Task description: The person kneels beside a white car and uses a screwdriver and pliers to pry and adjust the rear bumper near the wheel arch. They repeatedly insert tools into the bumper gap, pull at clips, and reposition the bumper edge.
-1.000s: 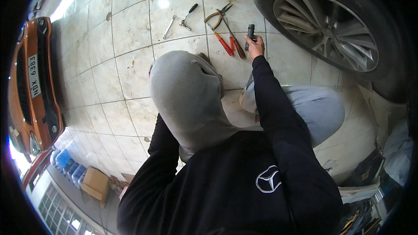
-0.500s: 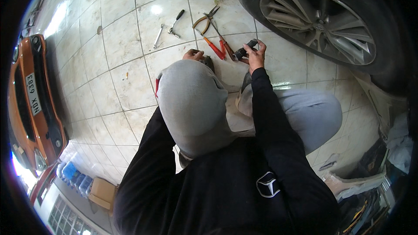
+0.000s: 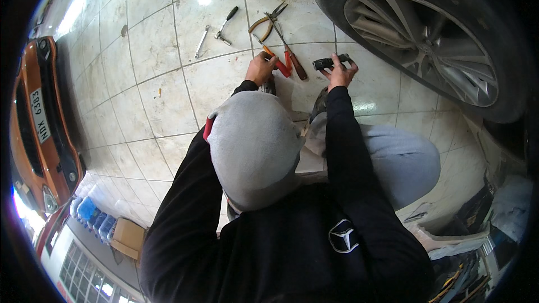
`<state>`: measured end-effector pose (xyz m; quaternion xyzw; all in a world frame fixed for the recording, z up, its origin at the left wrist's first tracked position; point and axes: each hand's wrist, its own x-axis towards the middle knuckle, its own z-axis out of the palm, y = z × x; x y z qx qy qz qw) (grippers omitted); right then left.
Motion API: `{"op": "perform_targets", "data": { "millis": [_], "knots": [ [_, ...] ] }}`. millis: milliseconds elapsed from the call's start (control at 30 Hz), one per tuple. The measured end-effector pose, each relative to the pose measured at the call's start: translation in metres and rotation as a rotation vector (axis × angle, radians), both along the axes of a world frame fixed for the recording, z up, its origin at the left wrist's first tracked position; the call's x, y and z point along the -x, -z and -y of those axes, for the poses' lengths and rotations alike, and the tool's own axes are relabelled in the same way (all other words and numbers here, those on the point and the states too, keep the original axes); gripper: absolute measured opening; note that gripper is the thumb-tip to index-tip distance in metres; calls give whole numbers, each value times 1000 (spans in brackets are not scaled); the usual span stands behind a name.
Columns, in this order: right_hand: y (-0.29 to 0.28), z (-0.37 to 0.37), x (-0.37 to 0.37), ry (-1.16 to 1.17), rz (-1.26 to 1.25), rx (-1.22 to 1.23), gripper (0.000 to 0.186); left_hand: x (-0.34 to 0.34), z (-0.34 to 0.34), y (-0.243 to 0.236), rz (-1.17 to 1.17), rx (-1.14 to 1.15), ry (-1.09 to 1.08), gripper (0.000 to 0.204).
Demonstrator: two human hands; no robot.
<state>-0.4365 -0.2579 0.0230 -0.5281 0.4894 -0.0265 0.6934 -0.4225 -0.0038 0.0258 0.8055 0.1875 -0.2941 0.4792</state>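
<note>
Right hand (image 3: pixel 340 74), fingers clamped round the black cylinder (image 3: pixel 322 64): hold it steady! Left hand (image 3: pixel 260 70), closure unreadable, beside the red-handled tool (image 3: pixel 283 69): grip squarely.

On the tiled floor (image 3: pixel 157 115), a wrench (image 3: pixel 202 42) lies leftmost among the tools, with a ratchet (image 3: pixel 226 25) just to its right. Pliers (image 3: pixel 271 17) lie farther right, and screwdrivers (image 3: pixel 297 67) stretch from them toward the person. The left hand (image 3: pixel 261 69) is at the screwdriver handles; right of these, a cylindrical part (image 3: pixel 321 64) sits in the right hand (image 3: pixel 341 73). A car wheel (image 3: pixel 426 47) stands ahead to the right, a car (image 3: pixel 50 123) far left.
</note>
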Motion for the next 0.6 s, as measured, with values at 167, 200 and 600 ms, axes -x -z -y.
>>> {"op": "perform_targets", "data": {
  "millis": [167, 200, 600],
  "knots": [
    [86, 81, 21, 446, -140, 52, 69, 7, 14, 11, 109, -59, 110, 41],
    [85, 76, 19, 425, -202, 39, 68, 3, 10, 15, 159, -76, 131, 41],
    [30, -28, 13, -664, -112, 782, 29, -41, 43, 31, 140, -436, 274, 64]
  ]
}}
